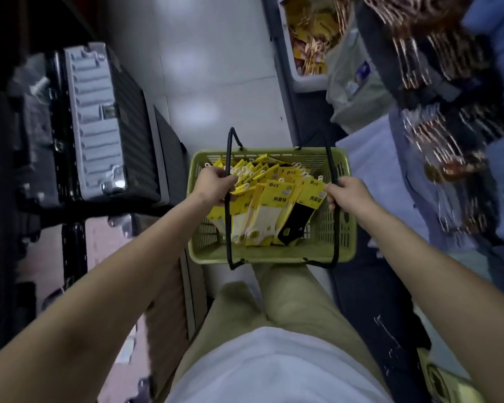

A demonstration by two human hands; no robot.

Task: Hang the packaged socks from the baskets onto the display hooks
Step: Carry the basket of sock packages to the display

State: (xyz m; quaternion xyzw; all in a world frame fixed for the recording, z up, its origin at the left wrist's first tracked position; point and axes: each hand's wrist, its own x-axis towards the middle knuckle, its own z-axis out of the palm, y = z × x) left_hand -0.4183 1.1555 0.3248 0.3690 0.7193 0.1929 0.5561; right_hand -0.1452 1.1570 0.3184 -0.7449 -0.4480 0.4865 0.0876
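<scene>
Basket: green basket [326,231] in front of our legs | Socks: yellow packaged socks [274,205] heaped inside it | Left hand [213,184]: fingers curled round the left handle [230,228] | Right hand [346,191]: fingers curled round the right handle [335,228] | Beside us, left: grey suitcase [99,120]

Basket [344,228]: green plastic, black handles [229,149] raised, full of yellow sock packs [274,199]
Floor [216,68]: pale glossy tiles, suitcases [99,120] standing at left
</scene>
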